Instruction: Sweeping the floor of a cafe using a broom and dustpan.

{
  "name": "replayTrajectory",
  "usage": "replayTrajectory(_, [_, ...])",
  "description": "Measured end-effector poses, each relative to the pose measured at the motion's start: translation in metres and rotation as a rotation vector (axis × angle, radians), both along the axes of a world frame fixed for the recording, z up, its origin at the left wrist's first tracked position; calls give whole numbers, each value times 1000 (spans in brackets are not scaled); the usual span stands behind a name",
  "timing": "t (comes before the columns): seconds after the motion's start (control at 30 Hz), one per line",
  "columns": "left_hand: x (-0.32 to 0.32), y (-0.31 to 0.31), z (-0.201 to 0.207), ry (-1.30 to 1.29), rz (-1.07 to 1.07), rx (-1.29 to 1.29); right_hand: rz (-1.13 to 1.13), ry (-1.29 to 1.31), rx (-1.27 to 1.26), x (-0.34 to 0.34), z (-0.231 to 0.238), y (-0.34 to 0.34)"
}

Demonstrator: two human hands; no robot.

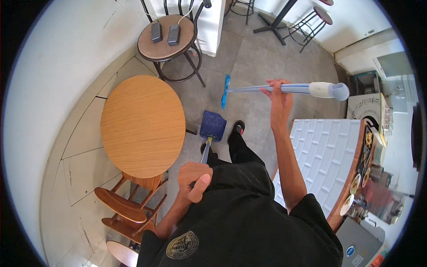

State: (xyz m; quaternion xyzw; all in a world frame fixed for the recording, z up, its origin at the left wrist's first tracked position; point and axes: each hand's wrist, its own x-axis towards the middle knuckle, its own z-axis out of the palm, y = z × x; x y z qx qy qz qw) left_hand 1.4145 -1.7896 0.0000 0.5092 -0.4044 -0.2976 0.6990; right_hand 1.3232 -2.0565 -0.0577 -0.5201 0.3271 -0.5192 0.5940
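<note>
My left hand (194,180) is closed round the upper end of a dustpan handle, low in the view near my waist. The blue dustpan (212,126) rests on the grey floor by my feet, its open edge facing away from me. Out to the right, my right hand (280,93) grips the pale handle of a broom (249,88), which has a thick white upper end (327,90). The broom's bright blue head (226,91) is at the floor just beyond the dustpan, apart from it.
A round wooden table (143,127) stands at left, with wooden chairs (126,207) nearer me. Beyond it, a metal-framed chair (167,38) carries two dark boxes with cables. A white-tiled counter (324,155) borders the right side. Stools (311,24) and a table leg stand at the back.
</note>
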Motion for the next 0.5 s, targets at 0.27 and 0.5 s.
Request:
replayTrajectory(0.27, [-5, -71, 8, -33, 17, 130, 127, 574, -146, -58, -117, -88])
replayTrajectory(0.5, [-3, -106, -2, -27, 6, 140, 688, 506, 51, -143, -98, -154])
